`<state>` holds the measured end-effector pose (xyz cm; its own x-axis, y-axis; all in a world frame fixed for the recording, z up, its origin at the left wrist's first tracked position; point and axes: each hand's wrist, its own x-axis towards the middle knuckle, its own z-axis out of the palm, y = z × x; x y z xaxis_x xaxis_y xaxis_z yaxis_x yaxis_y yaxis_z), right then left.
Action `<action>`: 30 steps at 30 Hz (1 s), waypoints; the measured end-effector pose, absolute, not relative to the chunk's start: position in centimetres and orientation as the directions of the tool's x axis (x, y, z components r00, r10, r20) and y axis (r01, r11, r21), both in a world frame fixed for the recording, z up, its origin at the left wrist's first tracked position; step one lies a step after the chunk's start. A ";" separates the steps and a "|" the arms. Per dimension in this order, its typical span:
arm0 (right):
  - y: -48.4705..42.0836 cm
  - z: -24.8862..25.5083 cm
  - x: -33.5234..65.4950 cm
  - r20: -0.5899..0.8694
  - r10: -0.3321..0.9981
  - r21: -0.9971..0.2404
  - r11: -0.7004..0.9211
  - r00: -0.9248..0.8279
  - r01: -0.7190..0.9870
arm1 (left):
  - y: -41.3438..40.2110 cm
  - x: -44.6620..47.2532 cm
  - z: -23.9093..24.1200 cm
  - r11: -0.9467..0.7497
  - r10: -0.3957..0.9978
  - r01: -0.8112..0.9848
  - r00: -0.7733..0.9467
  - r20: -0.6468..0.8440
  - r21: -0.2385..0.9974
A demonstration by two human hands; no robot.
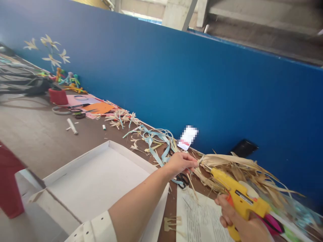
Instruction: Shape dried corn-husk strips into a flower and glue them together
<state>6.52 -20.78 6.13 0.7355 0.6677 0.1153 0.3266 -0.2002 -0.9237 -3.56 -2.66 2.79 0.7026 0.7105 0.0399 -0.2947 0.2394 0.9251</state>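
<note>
Tan ribbon-like dried husks (pixel 252 163) spread just right of the left hand (pixel 183 163); a yellow plastic glue gun (pixel 228 184) fills the curled fingers of the right hand (pixel 244 222), its nozzle (pixel 208 167) near the left fingertips, pinched at a pale husk tip (pixel 201 161); seemingly a gluing step, calling for steady aim.

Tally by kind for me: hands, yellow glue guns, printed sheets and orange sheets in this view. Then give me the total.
Hands: 2, left hand and right hand
Yellow glue gun: 1
Printed sheet: 1
Orange sheet: 1
Total: 5
</note>
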 end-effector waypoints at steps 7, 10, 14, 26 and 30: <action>-19.9 5.8 6.5 0.050 0.655 -0.994 -0.044 0.754 0.104 | -2.7 -3.7 3.2 0.246 0.742 -0.312 0.670 0.030 0.918; -20.2 5.5 7.0 0.059 0.637 -0.980 -0.109 0.769 0.166 | -2.7 -3.7 3.0 0.243 0.732 -0.308 0.680 0.035 0.920; -20.8 5.3 7.5 0.184 0.636 -0.881 -0.231 0.749 0.413 | -2.6 -3.6 2.7 0.236 0.725 -0.295 0.688 0.035 0.926; -21.2 4.8 8.9 0.441 0.694 -0.675 -0.161 0.569 0.720 | -2.8 -3.7 3.0 0.222 0.734 -0.267 0.679 0.020 0.938; -21.4 4.5 9.2 0.455 0.684 -0.614 -0.223 0.570 0.757 | -2.8 -3.8 3.0 0.222 0.732 -0.273 0.681 0.025 0.936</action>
